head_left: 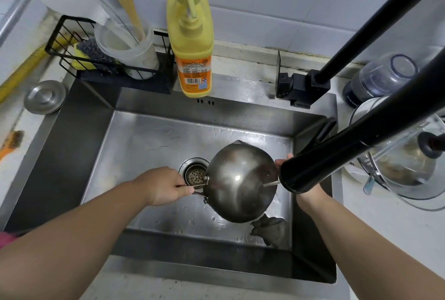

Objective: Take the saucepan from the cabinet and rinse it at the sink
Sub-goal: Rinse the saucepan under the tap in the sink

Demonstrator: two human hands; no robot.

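A steel saucepan (240, 183) hangs tilted over the steel sink (149, 136), just right of the drain strainer (195, 175). My left hand (166, 185) is closed around its thin handle on the pan's left side. My right hand (289, 162) sits at the pan's right rim, mostly hidden behind the black faucet spout (320, 167); only fingertips and wrist show. A thin stream of water runs from the spout into the pan.
A grey rag (269, 227) lies in the sink's near right corner. Yellow soap bottle (192, 42) and a black rack with cups and scrubbers (101, 59) stand behind the sink. A glass lid and pots (404, 162) sit on the right counter, a steel lid (44, 96) on the left.
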